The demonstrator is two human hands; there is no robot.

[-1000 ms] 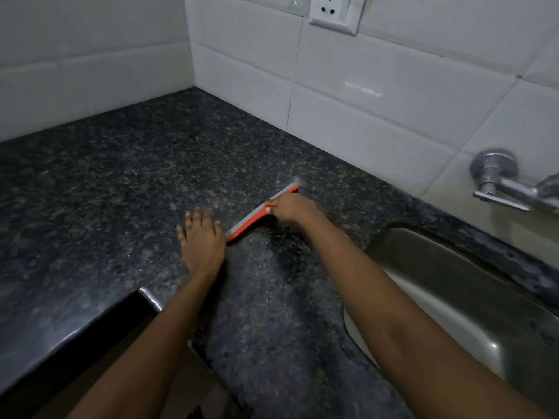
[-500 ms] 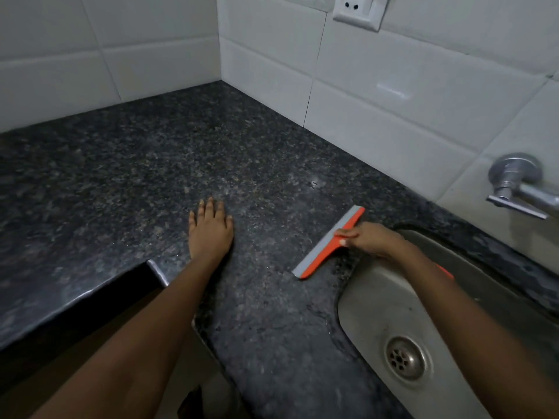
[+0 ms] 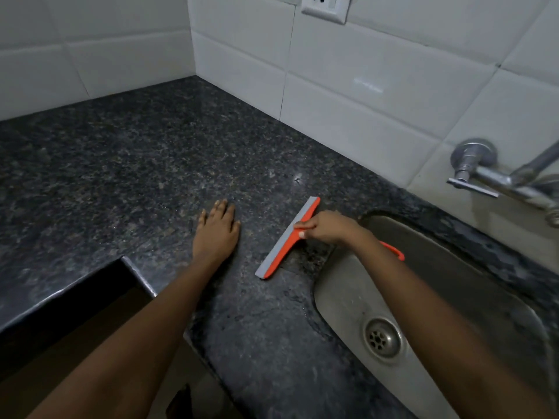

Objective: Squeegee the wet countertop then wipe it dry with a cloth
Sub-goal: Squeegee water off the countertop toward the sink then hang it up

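An orange squeegee [image 3: 279, 252] with a grey rubber blade lies across the dark speckled granite countertop [image 3: 127, 176], just left of the sink. My right hand [image 3: 328, 228] grips its handle near the blade; the handle's orange end [image 3: 393, 251] sticks out past my wrist over the sink. My left hand [image 3: 217, 229] rests flat on the counter, fingers straight, a short way left of the blade. Wet smears show on the stone by the sink edge. No cloth is in view.
A steel sink [image 3: 453, 297] with a round drain [image 3: 381, 338] is set into the counter at the right. A chrome tap [image 3: 496, 173] juts from the white tiled wall [image 3: 363, 86]. A wall socket [image 3: 325, 7] sits above. The counter's front edge [image 3: 137, 275] drops off near my left arm.
My right hand has dragged the squeegee rightward from beside my left hand to the sink's edge. My left hand has stayed flat on the counter.
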